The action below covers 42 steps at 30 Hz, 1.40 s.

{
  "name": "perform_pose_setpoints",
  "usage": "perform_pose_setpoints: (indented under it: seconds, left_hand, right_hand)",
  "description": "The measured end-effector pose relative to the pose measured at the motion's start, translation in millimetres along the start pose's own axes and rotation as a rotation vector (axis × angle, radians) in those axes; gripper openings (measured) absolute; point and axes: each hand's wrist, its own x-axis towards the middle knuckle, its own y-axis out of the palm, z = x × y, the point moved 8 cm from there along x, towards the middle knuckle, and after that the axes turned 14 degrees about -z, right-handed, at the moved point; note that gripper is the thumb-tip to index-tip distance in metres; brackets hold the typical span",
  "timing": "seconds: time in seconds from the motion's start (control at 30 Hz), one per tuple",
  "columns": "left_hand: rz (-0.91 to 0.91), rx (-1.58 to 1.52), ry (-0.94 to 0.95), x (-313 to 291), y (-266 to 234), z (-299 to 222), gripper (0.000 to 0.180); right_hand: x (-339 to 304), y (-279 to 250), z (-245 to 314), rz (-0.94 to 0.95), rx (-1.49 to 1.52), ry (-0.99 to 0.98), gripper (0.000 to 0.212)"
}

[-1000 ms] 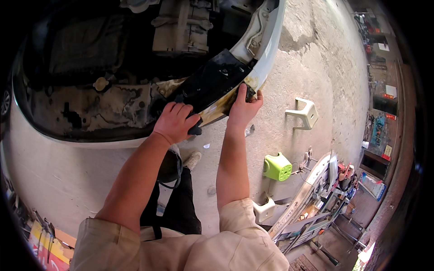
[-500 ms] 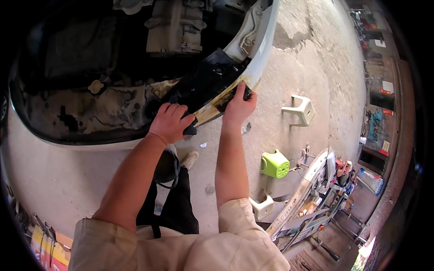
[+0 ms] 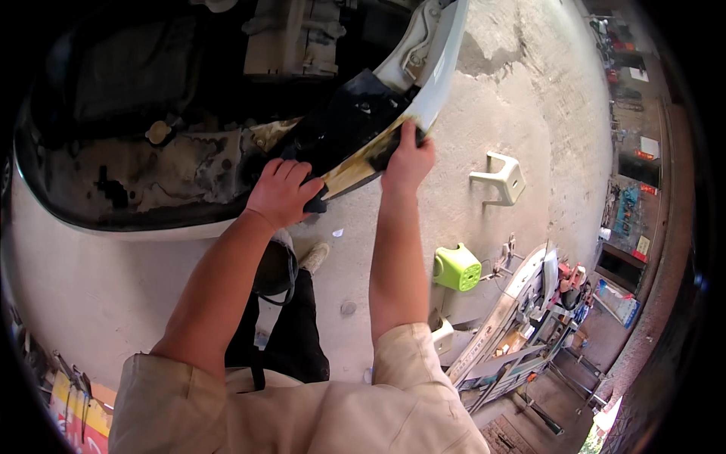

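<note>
Left hand (image 3: 278, 194) and right hand (image 3: 409, 162), fingers (image 3: 285, 171) curled, grip the headlamp (image 3: 349, 172) between them; looks like positioning, careful aligning probably next.

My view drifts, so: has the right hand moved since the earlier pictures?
Yes. Judged against the black panel, the right hand has shifted rightward and slightly up in the picture, along the yellowed edge toward the white fender.

A yellow-brown strip (image 3: 348, 172) is seen aslant along the white car's corner (image 3: 431, 104), partly covered by a dark piece (image 3: 383, 152).
</note>
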Motion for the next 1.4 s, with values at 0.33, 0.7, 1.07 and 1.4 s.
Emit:
perform_pose_setpoints:
  seconds: [0.33, 0.7, 1.07, 1.4]
  left_hand:
    - [-0.001, 0.001, -0.013, -7, 6, 3, 0.064]
    - [-0.080, -0.026, -0.012, -4, -1, 1, 0.062]
    - [-0.079, -0.019, 0.002, -2, -4, 0, 0.059]
    - [-0.058, -0.002, 0.005, -5, 3, 3, 0.065]
  right_hand:
    - [-14, 1, -2, 0.077, 0.037, 0.034, 0.024]
    - [-27, -3, -6, 0.017, 0.069, 0.032, 0.030]
    - [-14, 3, 3, 0.104, 0.017, 0.042, 0.030]
    - [-32, 3, 19, -0.094, -0.171, -0.314, 0.033]
